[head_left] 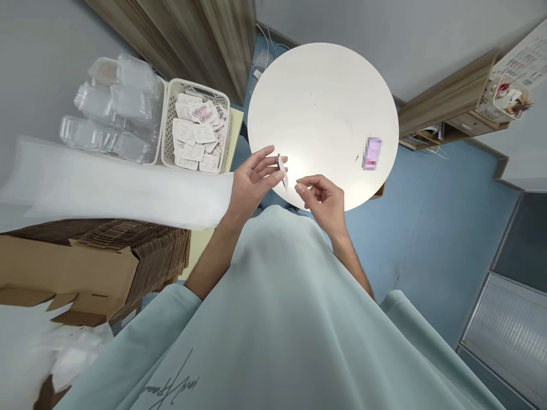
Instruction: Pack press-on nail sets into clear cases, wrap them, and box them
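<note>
Over the near edge of a round white table point(323, 80), my left hand point(253, 182) pinches a small white card point(283, 172) between thumb and fingers. The card is tilted and seen almost edge-on, with a dark spot at its top. To its right, my right hand point(322, 199) is closed, thumb and index tips together; anything between them is too small to make out. A gap separates those fingertips from the card. A pixelated purple object point(372, 154) lies on the table to the right, with a tiny dark piece point(357, 158) beside it.
On the left, a white basket point(167, 122) holds many small white cards, beside stacked clear plastic boxes point(134, 97). White wrapping sheet point(179, 196) and folded cardboard boxes point(158, 256) lie nearer. A wooden cabinet point(448, 94) stands at right on blue floor point(419, 216).
</note>
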Action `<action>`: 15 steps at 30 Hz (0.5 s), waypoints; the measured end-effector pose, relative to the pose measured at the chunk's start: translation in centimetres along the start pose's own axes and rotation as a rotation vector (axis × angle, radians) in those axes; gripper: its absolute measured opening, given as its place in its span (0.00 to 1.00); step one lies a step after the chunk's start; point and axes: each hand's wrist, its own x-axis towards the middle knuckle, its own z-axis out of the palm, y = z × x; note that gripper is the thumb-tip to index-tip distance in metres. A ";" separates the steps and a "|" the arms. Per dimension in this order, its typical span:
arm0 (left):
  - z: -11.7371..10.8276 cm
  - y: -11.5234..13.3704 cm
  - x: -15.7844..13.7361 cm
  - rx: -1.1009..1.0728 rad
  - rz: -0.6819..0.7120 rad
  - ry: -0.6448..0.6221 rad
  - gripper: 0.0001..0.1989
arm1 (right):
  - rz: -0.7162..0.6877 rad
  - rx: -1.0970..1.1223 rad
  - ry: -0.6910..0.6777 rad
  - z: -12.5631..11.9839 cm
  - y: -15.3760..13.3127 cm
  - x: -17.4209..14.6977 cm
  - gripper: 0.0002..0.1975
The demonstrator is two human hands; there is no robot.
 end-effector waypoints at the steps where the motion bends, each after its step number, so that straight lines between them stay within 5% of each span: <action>1: -0.1 -0.1 0.0 0.023 0.008 0.022 0.41 | -0.027 -0.034 -0.010 0.2 -0.3 -0.4 0.27; 15: -0.1 0.1 -1.2 0.169 0.056 0.108 0.35 | -0.200 -0.275 0.018 2.1 0.3 -0.7 0.21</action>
